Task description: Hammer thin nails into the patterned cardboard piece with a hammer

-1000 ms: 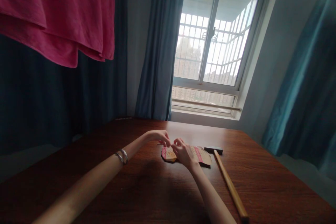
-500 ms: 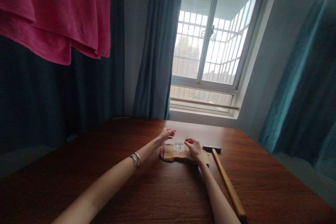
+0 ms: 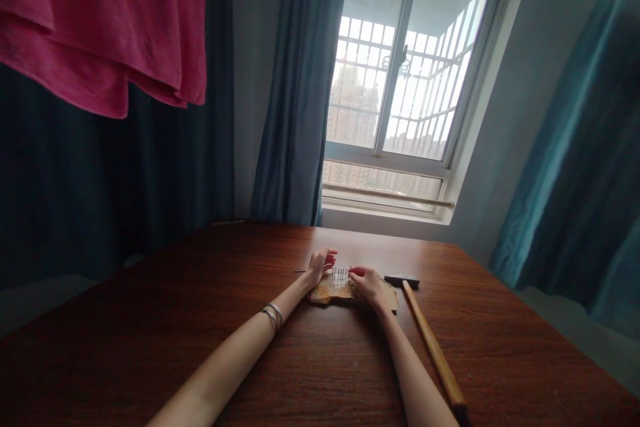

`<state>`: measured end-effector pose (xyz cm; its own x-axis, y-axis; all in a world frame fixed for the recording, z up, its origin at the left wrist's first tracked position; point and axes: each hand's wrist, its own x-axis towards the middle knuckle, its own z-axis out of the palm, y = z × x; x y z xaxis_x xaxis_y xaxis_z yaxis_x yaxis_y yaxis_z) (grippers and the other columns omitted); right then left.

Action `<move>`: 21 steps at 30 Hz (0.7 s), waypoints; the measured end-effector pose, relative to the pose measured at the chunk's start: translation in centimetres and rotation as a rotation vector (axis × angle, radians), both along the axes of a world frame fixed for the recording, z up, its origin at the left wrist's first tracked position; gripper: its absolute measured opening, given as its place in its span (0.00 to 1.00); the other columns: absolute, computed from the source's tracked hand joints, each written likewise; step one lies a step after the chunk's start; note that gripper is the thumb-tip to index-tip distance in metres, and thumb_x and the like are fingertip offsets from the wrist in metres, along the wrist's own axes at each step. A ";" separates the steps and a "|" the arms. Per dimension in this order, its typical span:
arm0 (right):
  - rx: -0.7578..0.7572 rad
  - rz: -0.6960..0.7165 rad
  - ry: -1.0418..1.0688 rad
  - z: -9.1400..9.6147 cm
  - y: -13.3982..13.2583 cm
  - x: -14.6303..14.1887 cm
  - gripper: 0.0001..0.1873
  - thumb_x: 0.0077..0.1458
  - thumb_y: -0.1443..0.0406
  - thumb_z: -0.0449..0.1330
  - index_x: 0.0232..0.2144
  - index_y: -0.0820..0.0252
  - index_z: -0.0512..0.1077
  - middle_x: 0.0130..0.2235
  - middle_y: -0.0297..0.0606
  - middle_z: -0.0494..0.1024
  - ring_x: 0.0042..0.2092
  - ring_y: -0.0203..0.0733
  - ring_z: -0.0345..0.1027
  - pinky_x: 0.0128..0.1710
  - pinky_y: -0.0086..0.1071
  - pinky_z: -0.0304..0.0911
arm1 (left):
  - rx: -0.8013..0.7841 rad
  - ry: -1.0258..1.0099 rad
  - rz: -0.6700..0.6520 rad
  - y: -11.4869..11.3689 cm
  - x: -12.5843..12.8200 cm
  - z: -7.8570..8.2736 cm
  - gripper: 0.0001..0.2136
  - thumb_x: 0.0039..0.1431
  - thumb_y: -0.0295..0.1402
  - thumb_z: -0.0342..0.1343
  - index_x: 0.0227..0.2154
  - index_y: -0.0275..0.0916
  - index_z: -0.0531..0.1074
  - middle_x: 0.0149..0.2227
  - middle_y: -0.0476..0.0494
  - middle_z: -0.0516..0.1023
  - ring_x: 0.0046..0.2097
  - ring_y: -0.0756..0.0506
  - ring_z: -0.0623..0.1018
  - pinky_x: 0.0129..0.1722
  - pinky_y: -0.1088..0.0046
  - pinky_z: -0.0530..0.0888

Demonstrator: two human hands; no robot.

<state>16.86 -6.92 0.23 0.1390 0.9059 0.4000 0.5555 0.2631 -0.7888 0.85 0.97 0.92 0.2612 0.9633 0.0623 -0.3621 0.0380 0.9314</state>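
A flat, irregular board [image 3: 330, 291], pale with dark speckles, lies on the table in front of me. Several thin nails [image 3: 341, 273] stand upright in a row on it. My right hand [image 3: 367, 283] rests over the board's right part, thumb and fingers pinched on a nail [image 3: 351, 268] at the right end of the row. Just left of the row is my left hand [image 3: 321, 263], fingers loosely curled and apart, holding nothing that I can see. Its wrist covers the board's left end.
A hammer [image 3: 434, 345] with a long wooden handle lies right of the board, its dark head at the far end. The brown table [image 3: 280, 373] reaches toward a window [image 3: 395, 80]. Blue curtains [image 3: 295, 93] and a pink cloth [image 3: 115, 27] hang beyond it.
My left hand has moved slightly right, closer to the nails and over the board's left end. My right hand has lowered the pinched nail toward the board beside the row.
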 end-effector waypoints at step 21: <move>0.015 0.018 -0.092 0.0 -0.7 -0.2 0.13 0.45 0.61 0.55 0.27 0.61 0.77 0.28 0.39 0.79 0.29 0.39 0.69 0.30 0.28 0.61 | 0.709 0.699 -0.078 -2.7 0.4 0.8 0.14 0.45 0.41 0.57 0.31 0.34 0.76 0.27 0.45 0.76 0.31 0.48 0.74 0.31 0.76 0.68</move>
<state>16.69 -7.61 0.25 0.0847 0.9018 0.4237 0.6202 0.2851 -0.7308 1.29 -1.71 1.70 0.5196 0.7417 0.4241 0.2559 -0.6086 0.7510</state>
